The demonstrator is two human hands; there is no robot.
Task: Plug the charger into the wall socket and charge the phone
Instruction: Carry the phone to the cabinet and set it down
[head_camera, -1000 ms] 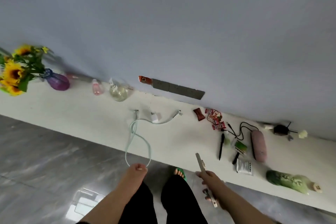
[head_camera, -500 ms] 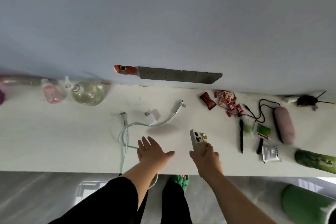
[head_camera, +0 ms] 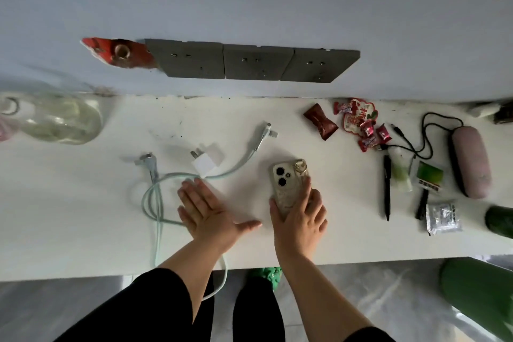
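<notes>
The worktop (head_camera: 69,216) is crowded, and its front edge is the first worry: the cable (head_camera: 155,203), left of the phone (head_camera: 287,184), runs off that edge in a loop hanging toward the floor. If I drag the charger up by its body, that hanging weight may pull back or snag, I judge.

The sockets (head_camera: 258,64) sit in a row of three grey plates on the wall, up and left of the phone. They lie at a steep slant to my view, so I could line the pins up wrong and push against the plate.

The phone lies back-up on the worktop under my right hand (head_camera: 298,219), whose fingers are pressed over its lower half, thumb at its left side. It has a ring on its back; it may rock when I let go.

My left hand (head_camera: 206,211) is flat and spread wide, holding nothing, fingertips just beside the cable, left of the phone.

The charger (head_camera: 206,162), small and white, lies up and left of the phone, touching the cable; two loose plug ends lie apart, and I might pick up the wrong one.
</notes>
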